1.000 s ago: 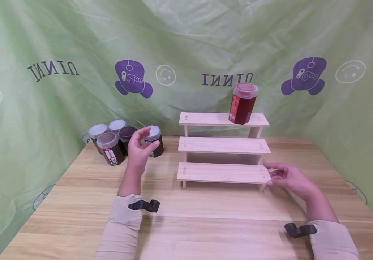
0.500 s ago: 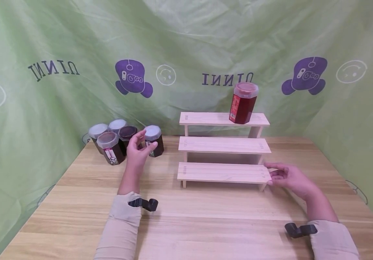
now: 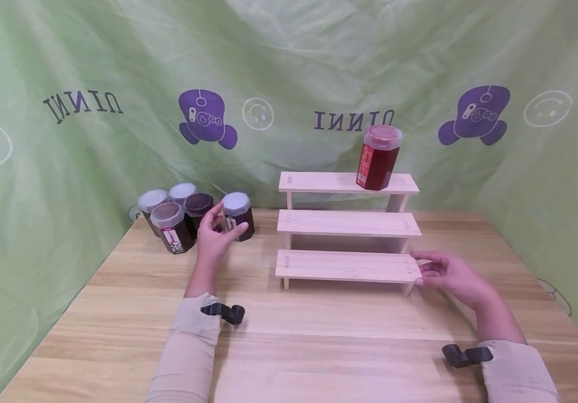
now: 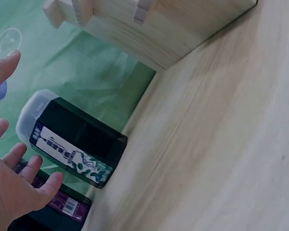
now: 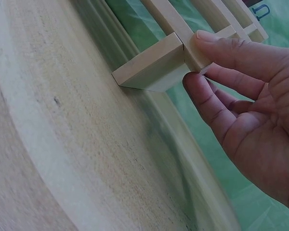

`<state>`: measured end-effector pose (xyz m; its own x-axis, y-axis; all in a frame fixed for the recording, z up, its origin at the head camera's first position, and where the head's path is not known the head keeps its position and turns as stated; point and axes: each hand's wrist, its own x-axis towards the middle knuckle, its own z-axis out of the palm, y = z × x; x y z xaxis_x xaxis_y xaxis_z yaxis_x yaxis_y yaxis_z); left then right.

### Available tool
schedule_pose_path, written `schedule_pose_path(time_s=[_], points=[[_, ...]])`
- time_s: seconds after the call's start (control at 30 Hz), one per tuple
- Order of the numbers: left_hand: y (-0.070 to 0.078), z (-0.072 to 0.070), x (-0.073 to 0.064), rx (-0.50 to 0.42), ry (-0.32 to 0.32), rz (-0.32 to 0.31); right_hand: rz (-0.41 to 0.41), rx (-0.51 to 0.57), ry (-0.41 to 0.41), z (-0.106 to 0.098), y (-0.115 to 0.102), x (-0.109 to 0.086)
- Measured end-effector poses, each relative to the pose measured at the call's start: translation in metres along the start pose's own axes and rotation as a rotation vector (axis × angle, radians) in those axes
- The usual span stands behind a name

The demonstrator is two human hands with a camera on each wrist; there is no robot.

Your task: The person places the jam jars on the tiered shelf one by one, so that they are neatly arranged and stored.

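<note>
My left hand [image 3: 213, 238], fingers apart and thumb out, is beside a dark hexagonal jar [image 3: 238, 217] with a whitish lid. The left wrist view shows that jar [image 4: 74, 139] upright on the table, a pale label on its side, and the palm holding nothing. On the right, my right hand [image 3: 450, 275] grips the end of the lowest board of a three-step wooden display stand [image 3: 346, 266]. Its thumb and fingers pinch the board's corner [image 5: 195, 53] in the right wrist view. A red jar [image 3: 380, 159] with a translucent lid stands on the top step, toward the right.
Several more dark jars [image 3: 173, 229] stand grouped at the table's back left, just left of my left hand. A green printed curtain [image 3: 289, 67] encloses the back and sides of the wooden table [image 3: 319, 347].
My left hand shifts slightly, its fingers coming alongside the dark jar's left side and its thumb low in front. The right hand keeps its place on the stand.
</note>
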<state>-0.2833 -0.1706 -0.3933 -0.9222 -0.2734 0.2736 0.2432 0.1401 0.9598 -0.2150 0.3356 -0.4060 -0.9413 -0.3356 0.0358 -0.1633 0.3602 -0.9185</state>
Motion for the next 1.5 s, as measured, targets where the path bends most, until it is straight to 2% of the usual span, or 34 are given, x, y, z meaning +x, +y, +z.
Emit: schedule_pose_path(time_s=[0.17,0.33,0.53,0.7,0.8,1.1,1.33,1.5], points=[[-0.006,0.004,0.005,-0.006,-0.024,0.005,-0.004,0.006,0.009,0.000,-0.001,0.000],[-0.014,0.008,0.013,-0.010,-0.014,0.010,-0.003,0.002,0.010,-0.001,0.000,0.000],[-0.021,0.015,0.021,0.019,0.037,0.045,0.011,-0.007,0.017,-0.001,0.001,0.001],[-0.024,0.022,0.025,0.078,0.101,0.085,0.015,-0.005,0.008,-0.002,-0.001,0.000],[-0.026,0.026,0.025,0.124,0.113,0.097,0.018,0.002,0.006,-0.002,-0.002,-0.001],[-0.029,0.034,0.028,0.141,0.040,0.126,0.025,0.003,0.005,-0.001,-0.004,-0.001],[-0.030,0.033,0.030,0.105,-0.038,0.120,0.006,0.020,0.006,0.000,-0.003,-0.001],[-0.028,0.030,0.027,0.087,-0.052,0.132,0.022,0.017,0.008,0.000,-0.001,-0.001]])
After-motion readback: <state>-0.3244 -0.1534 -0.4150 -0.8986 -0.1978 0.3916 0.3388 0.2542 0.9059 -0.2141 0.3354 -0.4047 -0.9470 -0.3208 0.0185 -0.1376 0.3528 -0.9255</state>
